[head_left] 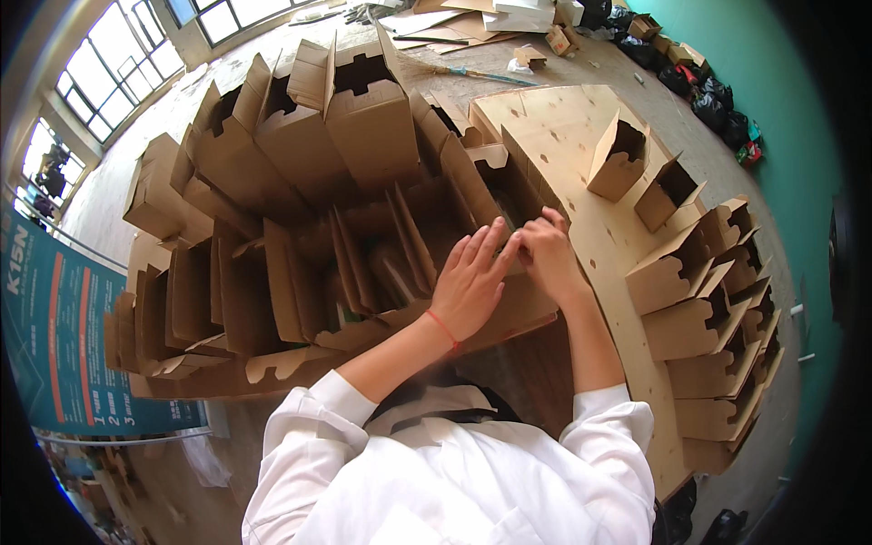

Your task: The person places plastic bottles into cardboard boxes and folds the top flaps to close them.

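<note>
Both of my hands are at the near edge of an open cardboard box (530, 177) at the right end of the row in front of me. My left hand (470, 282) lies with its fingers stretched out along the cardboard, a red string round the wrist. Beside it, my right hand (550, 254) has curled fingers pinched at the box's near rim; the fingertips are partly hidden. Left of my hands stand several more open boxes with raised flaps, among them a brown box (245, 295). A clear, rounded object (392, 275) shows dimly inside one box.
Taller open cartons (368, 127) stand behind the row. Right of it, a plywood tabletop (590, 245) carries several small open boxes (677, 331). A teal banner (82, 336) stands at the left. Black bags (713, 109) line the green wall, and a broom (468, 71) lies on the floor.
</note>
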The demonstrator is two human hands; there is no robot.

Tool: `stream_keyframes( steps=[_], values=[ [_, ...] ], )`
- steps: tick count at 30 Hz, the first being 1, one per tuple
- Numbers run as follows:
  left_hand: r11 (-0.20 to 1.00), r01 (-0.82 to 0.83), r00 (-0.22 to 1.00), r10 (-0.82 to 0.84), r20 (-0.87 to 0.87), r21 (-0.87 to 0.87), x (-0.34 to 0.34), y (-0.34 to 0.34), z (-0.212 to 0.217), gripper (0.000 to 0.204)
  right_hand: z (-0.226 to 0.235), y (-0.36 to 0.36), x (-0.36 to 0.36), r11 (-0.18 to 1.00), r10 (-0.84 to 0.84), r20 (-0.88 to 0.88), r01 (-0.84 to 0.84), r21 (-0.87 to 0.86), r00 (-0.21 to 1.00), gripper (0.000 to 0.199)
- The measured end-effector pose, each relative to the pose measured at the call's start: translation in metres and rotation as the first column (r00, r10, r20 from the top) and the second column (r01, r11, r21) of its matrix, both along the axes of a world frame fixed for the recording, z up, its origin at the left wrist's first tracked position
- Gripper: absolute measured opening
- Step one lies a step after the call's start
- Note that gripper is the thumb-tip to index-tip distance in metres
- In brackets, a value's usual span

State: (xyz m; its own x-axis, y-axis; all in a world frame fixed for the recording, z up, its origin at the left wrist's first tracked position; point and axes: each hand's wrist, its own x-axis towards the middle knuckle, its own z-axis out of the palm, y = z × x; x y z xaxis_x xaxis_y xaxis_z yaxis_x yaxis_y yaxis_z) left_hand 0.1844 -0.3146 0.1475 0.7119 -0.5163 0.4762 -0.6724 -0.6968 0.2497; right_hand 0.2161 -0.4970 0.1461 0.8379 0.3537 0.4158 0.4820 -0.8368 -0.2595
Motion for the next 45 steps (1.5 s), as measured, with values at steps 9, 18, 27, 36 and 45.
stream_keyframes(
  steps=[9,18,27,36,45],
  values=[
    [0.998,-0.002,0.998,0.005,-0.057,0.064,0.014,-0.017,-0.021,0.066,0.01,-0.024,-0.026,0.987,0.144,-0.36,-0.108,0.119,0.922,0.011],
    [0.984,-0.089,0.995,0.094,-0.028,0.155,0.02,-0.034,-0.039,0.04,-0.02,-0.006,0.113,0.878,-0.369,-0.693,-0.012,-0.478,0.619,0.03],
    [0.992,-0.11,0.988,0.115,-0.099,0.055,0.02,-0.031,-0.053,0.038,-0.105,-0.008,0.139,0.825,-0.463,-0.74,-0.067,-0.561,0.488,0.039],
    [0.987,-0.127,0.988,0.135,-0.071,0.1,0.021,-0.032,-0.065,0.037,-0.11,-0.011,0.141,0.846,-0.471,-0.761,-0.014,-0.533,0.446,0.048],
    [0.986,-0.141,0.986,0.148,-0.07,0.091,0.022,-0.029,-0.071,0.044,-0.109,-0.018,0.145,0.88,-0.453,-0.78,0.077,-0.468,0.433,0.058]
  ],
)
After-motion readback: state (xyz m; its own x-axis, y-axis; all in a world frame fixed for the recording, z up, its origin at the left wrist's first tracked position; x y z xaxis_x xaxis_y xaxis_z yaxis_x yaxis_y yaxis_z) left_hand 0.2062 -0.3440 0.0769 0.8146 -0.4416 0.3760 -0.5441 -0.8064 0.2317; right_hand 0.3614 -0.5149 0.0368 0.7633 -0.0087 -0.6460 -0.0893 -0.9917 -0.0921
